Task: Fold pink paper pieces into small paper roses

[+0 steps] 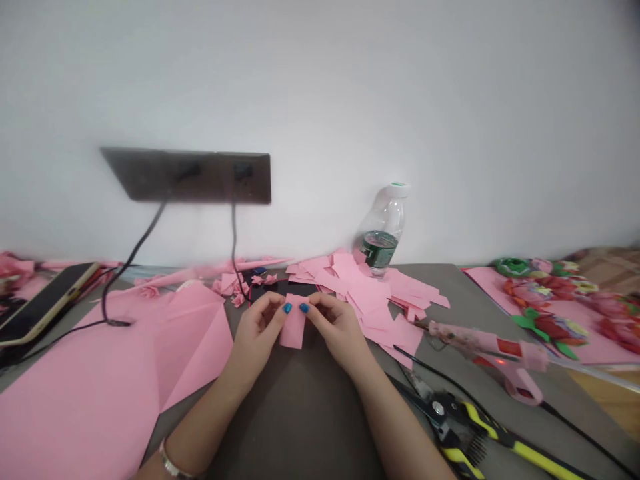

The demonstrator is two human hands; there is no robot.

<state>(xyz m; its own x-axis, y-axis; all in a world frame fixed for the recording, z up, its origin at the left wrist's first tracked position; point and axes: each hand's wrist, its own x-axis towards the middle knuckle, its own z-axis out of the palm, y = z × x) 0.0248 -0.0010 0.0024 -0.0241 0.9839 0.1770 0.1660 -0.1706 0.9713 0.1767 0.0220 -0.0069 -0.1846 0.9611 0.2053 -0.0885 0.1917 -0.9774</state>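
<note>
Between my two hands hangs a small strip of pink paper (293,328), upright above the grey tabletop. My left hand (261,331) pinches its upper left corner between thumb and fingers. The upper right corner is pinched the same way by my right hand (334,327). Both thumbs lie on the near face of the strip, and the fingertips behind it are hidden. Just beyond my right hand spreads a loose pile of cut pink paper pieces (367,293). Small folded pink paper bits (234,285) lie behind my left hand.
Large pink sheets (95,387) and a phone (47,303) lie left. A water bottle (385,233) stands against the wall. To the right are a pink glue gun (493,350) with a lit red light, yellow-black pliers (450,417) and colourful flowers (560,327). Cables hang from a socket panel (200,177).
</note>
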